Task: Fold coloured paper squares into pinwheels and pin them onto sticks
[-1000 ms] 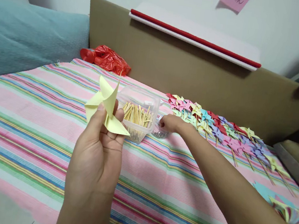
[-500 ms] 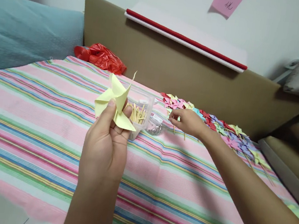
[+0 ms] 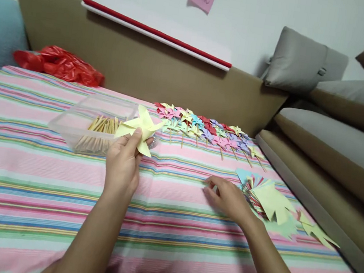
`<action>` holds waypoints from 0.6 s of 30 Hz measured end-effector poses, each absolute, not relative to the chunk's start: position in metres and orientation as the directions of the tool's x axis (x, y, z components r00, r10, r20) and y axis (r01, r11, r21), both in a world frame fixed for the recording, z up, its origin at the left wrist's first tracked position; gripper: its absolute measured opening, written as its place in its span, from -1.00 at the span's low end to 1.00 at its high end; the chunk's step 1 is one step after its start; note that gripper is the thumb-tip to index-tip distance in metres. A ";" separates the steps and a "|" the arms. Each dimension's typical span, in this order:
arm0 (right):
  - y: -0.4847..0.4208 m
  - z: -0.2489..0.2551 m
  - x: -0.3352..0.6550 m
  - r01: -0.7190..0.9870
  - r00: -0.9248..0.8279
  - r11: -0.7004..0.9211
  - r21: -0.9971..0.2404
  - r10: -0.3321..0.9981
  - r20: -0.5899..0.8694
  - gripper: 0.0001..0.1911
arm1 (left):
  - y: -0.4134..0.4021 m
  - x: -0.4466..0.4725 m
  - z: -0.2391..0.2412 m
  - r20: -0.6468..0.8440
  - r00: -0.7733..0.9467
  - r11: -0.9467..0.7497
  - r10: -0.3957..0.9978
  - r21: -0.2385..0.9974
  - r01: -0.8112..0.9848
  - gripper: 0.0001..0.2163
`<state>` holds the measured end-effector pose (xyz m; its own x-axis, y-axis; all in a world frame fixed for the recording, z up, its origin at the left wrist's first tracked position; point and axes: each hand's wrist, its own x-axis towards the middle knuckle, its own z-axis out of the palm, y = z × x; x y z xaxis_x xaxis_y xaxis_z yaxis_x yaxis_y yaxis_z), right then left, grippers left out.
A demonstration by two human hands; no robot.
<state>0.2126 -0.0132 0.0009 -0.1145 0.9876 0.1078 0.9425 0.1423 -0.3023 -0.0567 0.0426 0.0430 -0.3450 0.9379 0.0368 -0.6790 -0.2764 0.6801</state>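
My left hand (image 3: 126, 158) is closed on a pale yellow paper pinwheel (image 3: 144, 128), its thumb pressed over the centre. Just behind and left of it, a clear plastic container (image 3: 63, 125) holds many thin wooden sticks (image 3: 100, 131). A clear bag of small shiny pieces (image 3: 154, 141) is mostly hidden behind the pinwheel. My right hand (image 3: 225, 198) is over the striped cloth (image 3: 168, 226), its fingers curled and the thumb close to the index finger. Anything between those fingertips is too small to make out. To its right lies a stack of cut paper sheets (image 3: 271, 202).
Finished pinwheels on sticks (image 3: 210, 131) lie in rows at the back right. A red plastic bag (image 3: 62, 66) sits at the back left by the brown board (image 3: 138, 64). Grey cushions (image 3: 341, 146) are piled along the right edge.
The view has swung right, bringing the paper stack and cushions into sight. My right hand has come nearer, away from the bag and the pinwheels. My left hand still holds the yellow pinwheel.
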 end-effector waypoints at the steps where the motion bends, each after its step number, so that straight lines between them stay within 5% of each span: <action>1: -0.019 -0.003 0.214 0.920 -0.073 0.123 -0.373 0.987 0.145 -0.72 | 0.042 -0.050 0.040 0.044 -0.319 -0.258 0.947 0.697 -0.670 -0.80; 3: -0.030 -0.010 0.213 0.769 0.051 0.100 -0.632 0.975 0.216 -0.64 | 0.041 -0.037 0.032 0.038 -0.267 -0.208 0.963 0.736 -0.645 -0.77; 5: -0.039 -0.014 0.206 0.347 0.201 0.124 -0.930 0.958 0.203 -0.64 | 0.040 -0.025 0.023 0.017 -0.220 -0.153 0.975 0.770 -0.620 -0.76; 6: -0.043 -0.015 0.203 0.118 0.236 0.141 -0.983 0.957 0.166 -0.64 | 0.039 -0.020 0.019 0.005 -0.193 -0.123 0.981 0.786 -0.605 -0.75; 8: -0.048 -0.015 0.195 -0.177 0.229 0.150 -0.973 0.967 0.107 -0.64 | 0.036 -0.010 0.012 -0.014 -0.139 -0.069 0.990 0.816 -0.575 -0.75; 10: -0.049 -0.013 0.190 -0.302 0.208 0.139 -0.943 0.975 0.077 -0.66 | 0.034 -0.003 0.007 -0.036 -0.098 -0.023 0.995 0.839 -0.544 -0.75; 18: -0.050 -0.002 0.189 -0.370 0.166 0.105 -0.923 0.985 0.046 -0.73 | 0.029 0.002 -0.001 -0.076 -0.096 0.018 0.993 0.865 -0.501 -0.79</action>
<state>0.1893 -0.0497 -0.0016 0.1663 0.9850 0.0458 -0.3704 0.1055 -0.9229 0.0022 0.0294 -0.0013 -0.0955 0.9925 -0.0757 -0.5010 0.0178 0.8653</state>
